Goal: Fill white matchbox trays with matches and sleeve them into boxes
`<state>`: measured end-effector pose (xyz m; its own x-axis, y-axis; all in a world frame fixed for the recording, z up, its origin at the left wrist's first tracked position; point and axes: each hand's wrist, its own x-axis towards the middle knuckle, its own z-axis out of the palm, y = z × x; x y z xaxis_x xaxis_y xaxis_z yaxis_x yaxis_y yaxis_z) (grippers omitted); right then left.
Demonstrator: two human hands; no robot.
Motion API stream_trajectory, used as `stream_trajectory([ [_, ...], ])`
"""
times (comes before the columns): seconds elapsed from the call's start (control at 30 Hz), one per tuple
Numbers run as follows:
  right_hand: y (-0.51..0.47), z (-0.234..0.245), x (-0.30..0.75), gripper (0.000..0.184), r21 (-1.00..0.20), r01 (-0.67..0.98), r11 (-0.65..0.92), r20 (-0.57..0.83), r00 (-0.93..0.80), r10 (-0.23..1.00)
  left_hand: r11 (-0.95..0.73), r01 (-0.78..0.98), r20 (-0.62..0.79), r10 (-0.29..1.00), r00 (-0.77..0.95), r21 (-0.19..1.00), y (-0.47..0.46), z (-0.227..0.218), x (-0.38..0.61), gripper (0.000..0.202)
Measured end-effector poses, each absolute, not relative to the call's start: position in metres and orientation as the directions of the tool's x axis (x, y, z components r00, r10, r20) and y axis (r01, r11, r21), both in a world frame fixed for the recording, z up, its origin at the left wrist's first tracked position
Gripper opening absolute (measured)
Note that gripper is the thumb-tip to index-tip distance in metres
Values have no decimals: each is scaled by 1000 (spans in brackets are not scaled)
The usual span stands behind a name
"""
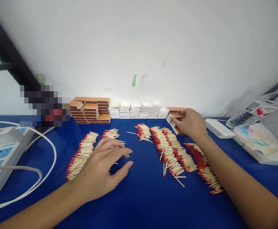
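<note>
My right hand is at the back right, its thumb and fingers closed around a matchbox in the stack of brown matchboxes. Part of that box is hidden by the hand. My left hand is held over the table, fingers apart and slightly curled, with nothing in it. Near it lie rows of red-tipped matches, partly covered by the hand. More loose matches are spread in rows between the hands, and another row lies beside my right forearm.
Several white matchbox trays are stacked along the wall, beside brown matchboxes at back left. A power strip with white cables stands left. At right are a white adapter and a tissue pack.
</note>
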<state>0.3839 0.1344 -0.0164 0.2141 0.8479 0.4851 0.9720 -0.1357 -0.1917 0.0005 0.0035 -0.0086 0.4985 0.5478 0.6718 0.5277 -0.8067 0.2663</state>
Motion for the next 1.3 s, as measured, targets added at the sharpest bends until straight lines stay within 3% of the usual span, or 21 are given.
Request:
stream_trajectory([
  [0.33,135,-16,382,57,-181,976,-118,500,195,844,-811,519,679,543,495,269,3,-9,1,21],
  [0.5,134,-6,388,56,-230,961,-151,421,238,875,-813,520,678,539,500,263,4,-9,1,21],
  [0.73,120,12,408,33,-243,949,-199,259,261,930,-810,520,676,545,497,271,4,-9,1,20],
  [0.8,116,12,411,33,-241,949,-201,233,257,938,-808,522,673,549,496,273,4,-8,1,19],
  [1.3,115,3,413,11,-316,941,-120,204,191,960,-804,533,670,550,498,263,6,-10,0,20],
])
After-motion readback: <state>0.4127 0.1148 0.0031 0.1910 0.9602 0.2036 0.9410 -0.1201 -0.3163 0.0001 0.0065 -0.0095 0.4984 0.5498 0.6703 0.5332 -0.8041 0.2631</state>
